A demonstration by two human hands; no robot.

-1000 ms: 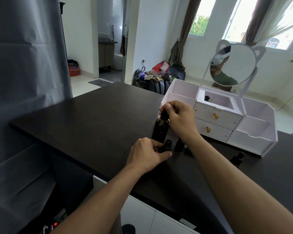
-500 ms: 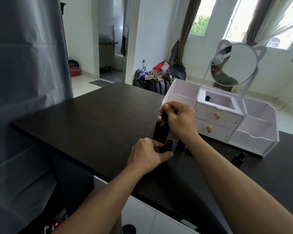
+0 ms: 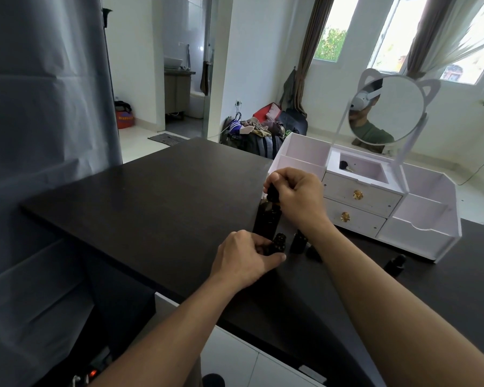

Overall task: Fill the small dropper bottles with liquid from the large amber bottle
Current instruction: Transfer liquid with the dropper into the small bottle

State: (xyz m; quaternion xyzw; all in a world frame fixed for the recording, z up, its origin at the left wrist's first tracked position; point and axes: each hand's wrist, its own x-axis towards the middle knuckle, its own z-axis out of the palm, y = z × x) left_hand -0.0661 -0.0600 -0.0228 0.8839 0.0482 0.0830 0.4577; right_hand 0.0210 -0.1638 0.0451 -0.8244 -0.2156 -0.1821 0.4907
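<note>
**Dropper at the mouth of the large bottle: little change over the last second**

Work from the dark table (image 3: 157, 202); the white organiser (image 3: 419, 219) with its round mirror (image 3: 386, 110) sits at your 1 o'clock; neither has moved.

The large amber bottle (image 3: 267, 219) stands upright at 12 o'clock, just left of the organiser's front corner; your right hand (image 3: 296, 196) is curled over its top, fingers pinching the black dropper cap (image 3: 273, 192). Compared with a second ago the hand sits marginally higher and the cap shows slightly more; whether the dropper is rising out or going in cannot be told.

Your left hand (image 3: 243, 258) at 6 o'clock of that bottle has not shifted; fingers and thumb grip a small dropper bottle (image 3: 278, 243), open-necked and upright on the table.

A second small bottle (image 3: 298, 241) stands just to its right; a loose cap (image 3: 313, 252) lies beside that; a capped small bottle (image 3: 394, 263) stands well apart at 3 o'clock.

Judgement: the transfer is likely imminent; keep the left grip steady.
</note>
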